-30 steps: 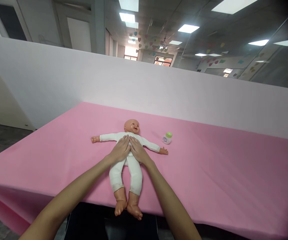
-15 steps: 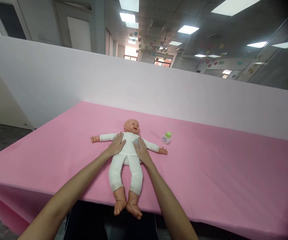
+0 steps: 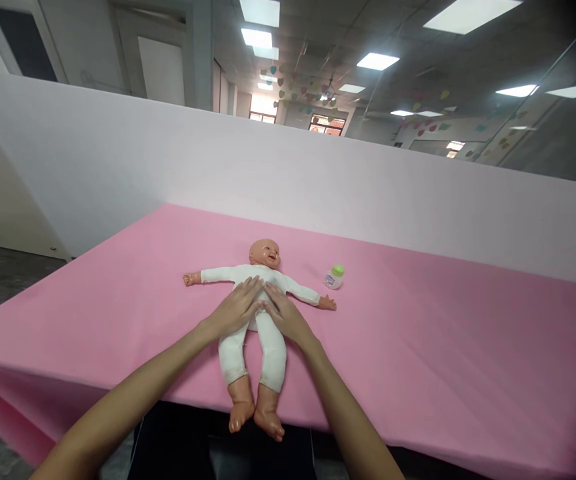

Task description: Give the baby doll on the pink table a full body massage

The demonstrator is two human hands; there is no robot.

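A baby doll [image 3: 270,339] with a white cloth body lies on its back, its head away from me and its feet at the table's near edge. My left hand [image 3: 239,305] rests flat on the belly from the left, fingers stretched out. From the right, my right hand [image 3: 284,313] lies on the belly too, its fingers extended. The fingertips of both hands come close together at the middle of the torso. Neither hand grips anything. Beyond the doll's outstretched arm on the right stands a small clear jar [image 3: 335,277] with a green lid.
A pink cloth [image 3: 443,347] covers the table and hangs over its front left corner. Behind it runs a low white partition [image 3: 318,177]. A door [image 3: 3,193] is at the far left. My legs are below the near edge.
Both hands have slid inward and slightly down, from the sides of the doll's chest to the middle of its belly. The doll and jar have stayed in place.
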